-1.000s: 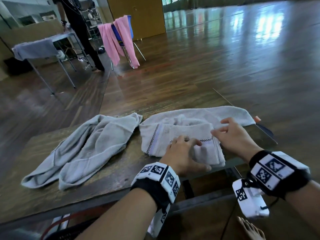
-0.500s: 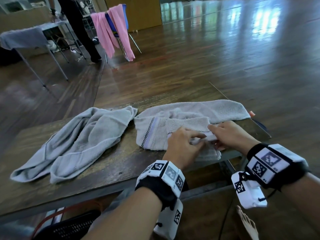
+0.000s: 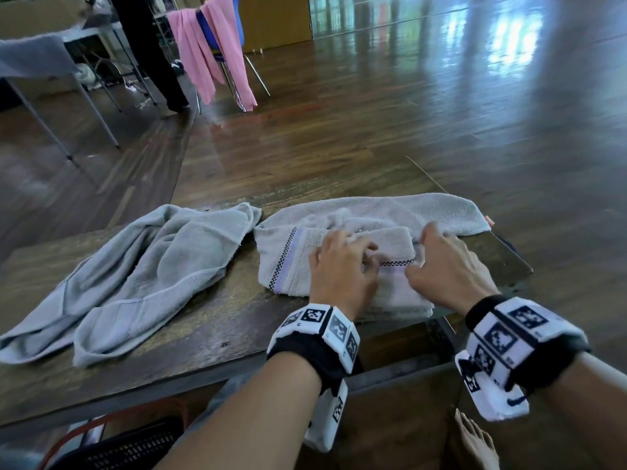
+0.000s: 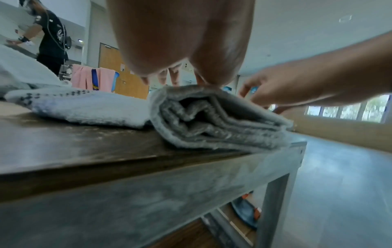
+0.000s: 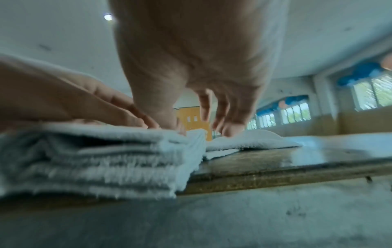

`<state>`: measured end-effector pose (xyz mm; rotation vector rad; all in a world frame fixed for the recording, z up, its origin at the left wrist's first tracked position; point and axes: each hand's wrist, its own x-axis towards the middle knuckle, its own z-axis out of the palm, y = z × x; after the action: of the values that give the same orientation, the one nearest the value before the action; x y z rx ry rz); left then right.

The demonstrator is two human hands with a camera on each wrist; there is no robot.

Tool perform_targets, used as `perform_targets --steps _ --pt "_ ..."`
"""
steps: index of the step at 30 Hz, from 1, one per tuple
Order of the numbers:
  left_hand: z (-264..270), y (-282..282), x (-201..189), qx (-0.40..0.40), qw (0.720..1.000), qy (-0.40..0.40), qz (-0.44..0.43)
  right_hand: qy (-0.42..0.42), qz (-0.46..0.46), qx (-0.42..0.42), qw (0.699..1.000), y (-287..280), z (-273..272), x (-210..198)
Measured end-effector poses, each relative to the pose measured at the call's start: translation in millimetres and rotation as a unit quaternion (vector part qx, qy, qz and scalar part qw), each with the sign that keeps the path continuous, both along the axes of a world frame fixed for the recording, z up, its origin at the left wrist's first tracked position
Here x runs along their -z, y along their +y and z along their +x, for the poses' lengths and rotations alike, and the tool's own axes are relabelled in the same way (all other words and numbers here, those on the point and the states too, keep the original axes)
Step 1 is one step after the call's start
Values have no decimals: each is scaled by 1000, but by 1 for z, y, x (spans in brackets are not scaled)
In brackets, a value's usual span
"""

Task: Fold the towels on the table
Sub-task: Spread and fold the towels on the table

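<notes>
A: Log it. What do I have on the head view?

B: I read a beige towel (image 3: 339, 252) with a checkered stripe, partly folded, on the right part of the wooden table (image 3: 203, 320), its near folded stack at the table's front edge. A second, grey towel (image 3: 135, 276) lies crumpled to its left, just beside it, untouched.

A: Left hand?

B: My left hand (image 3: 342, 266) rests on top of the folded stack, fingers bent down onto the cloth. Pressing or pinching a layer, I cannot tell; the left wrist view shows only fingertips (image 4: 199, 80) meeting the top layer.

A: Right?

B: Right hand (image 3: 448, 266) sits on the stack's right end, thumb near the stripe, fingers reaching onto the flat part behind. From the right wrist view the fingers (image 5: 220, 115) look fairly straight, touching towel, nothing gripped.

A: Background?

B: Pink cloth (image 3: 210, 52) draped over a chair; a person in dark trousers (image 3: 149, 45) standing by another table.
</notes>
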<state>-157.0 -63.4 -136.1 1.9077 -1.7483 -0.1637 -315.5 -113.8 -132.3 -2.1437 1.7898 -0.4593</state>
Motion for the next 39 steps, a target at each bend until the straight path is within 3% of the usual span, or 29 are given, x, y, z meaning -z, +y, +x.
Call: perform_targets --steps 3,6,10,21,30,34,37,39 --pt "10 -6 13 8 992 -46 119 16 -149 -107 983 6 16 3" --pt "15 -4 28 23 986 -47 160 31 -79 -194 977 8 27 17" --pt "22 -3 35 19 986 -56 154 45 27 -180 982 7 32 36" --pt "37 -8 41 1 984 -46 173 43 66 -159 984 5 25 37" --pt "37 11 24 -90 975 7 203 52 104 -141 983 11 21 32" --pt "31 16 14 -128 983 -10 132 83 55 -143 985 17 23 30" --pt "25 18 12 -49 995 -31 79 95 0 -181 979 21 27 30" --pt "22 18 18 24 991 -52 123 85 30 -201 975 21 27 32"
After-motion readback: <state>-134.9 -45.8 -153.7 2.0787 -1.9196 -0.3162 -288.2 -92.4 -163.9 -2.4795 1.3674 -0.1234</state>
